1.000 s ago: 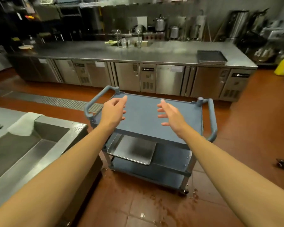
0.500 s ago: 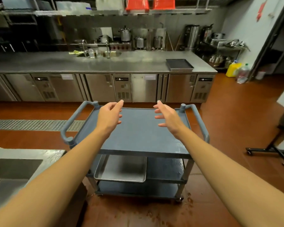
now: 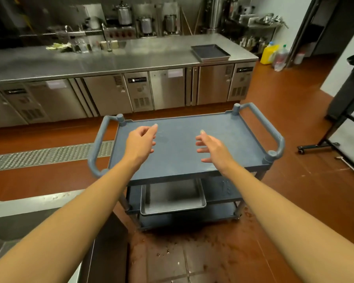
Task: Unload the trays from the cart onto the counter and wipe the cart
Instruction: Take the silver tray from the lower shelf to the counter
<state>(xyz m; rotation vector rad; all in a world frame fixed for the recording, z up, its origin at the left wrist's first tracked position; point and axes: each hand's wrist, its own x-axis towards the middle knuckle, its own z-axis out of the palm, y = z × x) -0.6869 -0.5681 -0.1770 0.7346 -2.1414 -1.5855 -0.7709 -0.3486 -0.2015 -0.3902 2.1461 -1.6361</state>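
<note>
Cart (image 3: 184, 152) top bare, both hands empty.
Left hand (image 3: 140, 142) and right hand (image 3: 214, 149) hovered with grip apart; 1 tray (image 3: 172, 198) sat below, another tray (image 3: 210, 53) on the counter (image 3: 110, 60).

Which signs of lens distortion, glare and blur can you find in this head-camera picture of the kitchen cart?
Head view: wide-angle bending curves the counter edge and stretches both forearms at the bottom corners; soft glare lies on the counter's steel top; the back-wall pots look smeared, while the cart, left hand and right hand stay fairly sharp; the tray beneath sits in shadow.
</note>
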